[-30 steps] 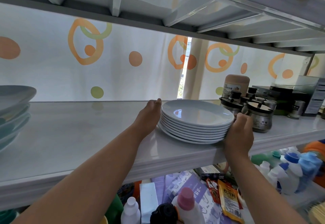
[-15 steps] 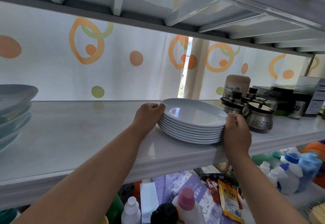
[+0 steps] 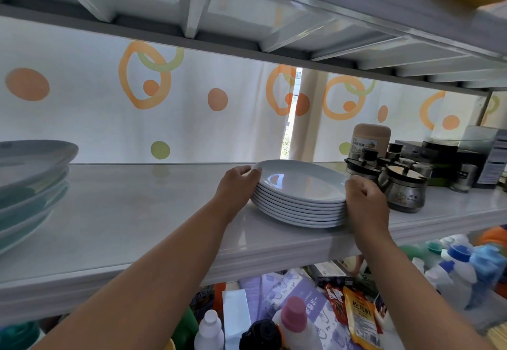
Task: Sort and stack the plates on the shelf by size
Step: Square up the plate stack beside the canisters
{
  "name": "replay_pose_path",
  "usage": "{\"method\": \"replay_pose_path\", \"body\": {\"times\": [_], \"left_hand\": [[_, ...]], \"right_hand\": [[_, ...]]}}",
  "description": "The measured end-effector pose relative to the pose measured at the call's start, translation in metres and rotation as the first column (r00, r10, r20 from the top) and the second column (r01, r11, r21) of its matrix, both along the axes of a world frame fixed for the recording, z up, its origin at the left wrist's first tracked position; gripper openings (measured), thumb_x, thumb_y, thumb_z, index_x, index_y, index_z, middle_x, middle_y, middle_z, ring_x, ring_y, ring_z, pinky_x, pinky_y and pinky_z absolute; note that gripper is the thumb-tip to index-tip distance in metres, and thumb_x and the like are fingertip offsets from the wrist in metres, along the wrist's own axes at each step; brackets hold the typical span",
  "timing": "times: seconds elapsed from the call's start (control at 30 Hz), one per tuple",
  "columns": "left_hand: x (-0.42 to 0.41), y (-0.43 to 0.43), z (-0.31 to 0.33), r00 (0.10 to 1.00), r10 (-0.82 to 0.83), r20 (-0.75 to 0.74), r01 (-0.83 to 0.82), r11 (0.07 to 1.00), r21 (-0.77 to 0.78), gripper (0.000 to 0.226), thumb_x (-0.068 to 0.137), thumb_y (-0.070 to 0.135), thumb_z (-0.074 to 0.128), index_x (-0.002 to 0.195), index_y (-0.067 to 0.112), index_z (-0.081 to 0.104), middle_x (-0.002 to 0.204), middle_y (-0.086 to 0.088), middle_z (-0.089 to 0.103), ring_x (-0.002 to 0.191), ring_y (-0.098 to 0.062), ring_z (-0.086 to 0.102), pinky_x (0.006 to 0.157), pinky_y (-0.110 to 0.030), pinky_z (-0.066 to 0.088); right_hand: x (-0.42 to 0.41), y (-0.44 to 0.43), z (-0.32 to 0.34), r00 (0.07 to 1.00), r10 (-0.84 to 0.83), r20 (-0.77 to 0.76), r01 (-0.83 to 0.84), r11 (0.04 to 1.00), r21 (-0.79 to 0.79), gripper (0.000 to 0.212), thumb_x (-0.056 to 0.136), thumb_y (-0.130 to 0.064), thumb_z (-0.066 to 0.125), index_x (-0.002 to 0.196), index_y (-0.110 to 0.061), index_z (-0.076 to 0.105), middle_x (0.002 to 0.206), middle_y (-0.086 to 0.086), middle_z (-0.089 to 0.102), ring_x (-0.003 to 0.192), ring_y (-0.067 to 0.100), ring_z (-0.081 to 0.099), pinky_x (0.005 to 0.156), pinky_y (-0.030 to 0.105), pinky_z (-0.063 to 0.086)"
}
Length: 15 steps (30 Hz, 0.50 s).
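A stack of several white plates stands on the white shelf, right of its middle and near the front edge. My left hand grips the stack's left side, thumb curled over the top rim. My right hand grips the right side, fingers curled against the plate edges. The top plates lean, higher at the left. A second stack of larger pale blue-green plates sits at the shelf's far left, partly cut off by the frame.
Steel lidded pots, a tan canister and dark boxes crowd the shelf just right of the white stack. A shelf above hangs low. Bottles and packets fill the shelf below.
Both hands have closed round the sides of the white stack, from flat against it to curled over its rims. The stack has shifted a little left and its top now leans.
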State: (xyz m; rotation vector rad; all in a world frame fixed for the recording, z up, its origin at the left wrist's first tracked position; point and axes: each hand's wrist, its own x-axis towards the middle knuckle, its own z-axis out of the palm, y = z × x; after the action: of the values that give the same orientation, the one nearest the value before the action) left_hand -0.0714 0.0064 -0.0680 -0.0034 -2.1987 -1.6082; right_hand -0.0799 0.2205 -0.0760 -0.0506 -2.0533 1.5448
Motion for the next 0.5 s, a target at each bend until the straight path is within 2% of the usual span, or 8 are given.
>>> {"method": "replay_pose_path", "body": {"times": [0.1, 0.17, 0.2, 0.27, 0.37, 0.5], "left_hand": [[0.010, -0.005, 0.004, 0.991, 0.133, -0.019, -0.134, 0.974, -0.184, 0.035, 0.094, 0.036, 0.040, 0.097, 0.013, 0.067, 0.088, -0.001, 0.062, 0.093, -0.022, 0.055, 0.079, -0.029, 0.039], [0.019, -0.011, 0.006, 0.975, 0.217, -0.041, -0.220, 0.941, -0.257, 0.033, 0.091, 0.029, 0.038, 0.084, 0.010, 0.064, 0.082, -0.008, 0.064, 0.090, -0.032, 0.056, 0.072, -0.030, 0.038], [0.023, -0.016, 0.008, 0.967, 0.249, -0.045, -0.252, 0.930, -0.268, 0.033, 0.090, 0.028, 0.038, 0.086, 0.007, 0.063, 0.087, -0.015, 0.066, 0.092, -0.035, 0.057, 0.073, -0.032, 0.039], [0.032, -0.026, 0.012, 0.947, 0.316, -0.058, -0.319, 0.907, -0.274, 0.036, 0.090, 0.028, 0.038, 0.100, 0.004, 0.062, 0.102, -0.018, 0.066, 0.099, -0.034, 0.057, 0.076, -0.031, 0.038], [0.053, -0.041, 0.024, 0.925, 0.370, -0.088, -0.380, 0.882, -0.280, 0.033, 0.090, 0.024, 0.038, 0.102, 0.003, 0.061, 0.108, -0.018, 0.065, 0.102, -0.035, 0.055, 0.078, -0.029, 0.036], [0.096, -0.064, 0.039, 0.896, 0.419, -0.147, -0.443, 0.851, -0.280, 0.030, 0.092, 0.029, 0.041, 0.112, 0.018, 0.062, 0.117, -0.001, 0.064, 0.106, -0.019, 0.056, 0.080, -0.021, 0.033]], "right_hand": [[0.012, -0.008, 0.006, 0.996, -0.040, -0.085, 0.058, 0.976, 0.212, 0.046, 0.085, -0.036, 0.051, 0.123, -0.012, 0.059, 0.128, 0.009, 0.059, 0.115, 0.023, 0.051, 0.093, 0.035, 0.041], [0.022, -0.018, 0.012, 0.985, -0.057, -0.164, 0.107, 0.941, 0.320, 0.044, 0.082, -0.036, 0.052, 0.116, -0.010, 0.063, 0.124, 0.011, 0.061, 0.117, 0.026, 0.051, 0.098, 0.039, 0.040], [0.027, -0.025, 0.016, 0.981, -0.047, -0.190, 0.113, 0.930, 0.351, 0.039, 0.084, -0.032, 0.055, 0.114, -0.009, 0.064, 0.122, 0.011, 0.062, 0.117, 0.026, 0.051, 0.098, 0.038, 0.039], [0.036, -0.042, 0.023, 0.973, 0.003, -0.230, 0.092, 0.911, 0.402, 0.034, 0.086, -0.025, 0.057, 0.115, -0.010, 0.063, 0.120, 0.010, 0.062, 0.114, 0.024, 0.052, 0.095, 0.033, 0.037], [0.053, -0.078, 0.033, 0.956, 0.142, -0.256, -0.018, 0.902, 0.431, 0.037, 0.087, -0.027, 0.057, 0.123, -0.017, 0.058, 0.125, 0.005, 0.060, 0.113, 0.020, 0.053, 0.091, 0.026, 0.035], [0.072, -0.136, 0.038, 0.919, 0.295, -0.263, -0.164, 0.890, 0.426, 0.037, 0.088, -0.031, 0.057, 0.124, -0.022, 0.056, 0.128, 0.000, 0.060, 0.117, 0.016, 0.054, 0.091, 0.021, 0.033]]}}
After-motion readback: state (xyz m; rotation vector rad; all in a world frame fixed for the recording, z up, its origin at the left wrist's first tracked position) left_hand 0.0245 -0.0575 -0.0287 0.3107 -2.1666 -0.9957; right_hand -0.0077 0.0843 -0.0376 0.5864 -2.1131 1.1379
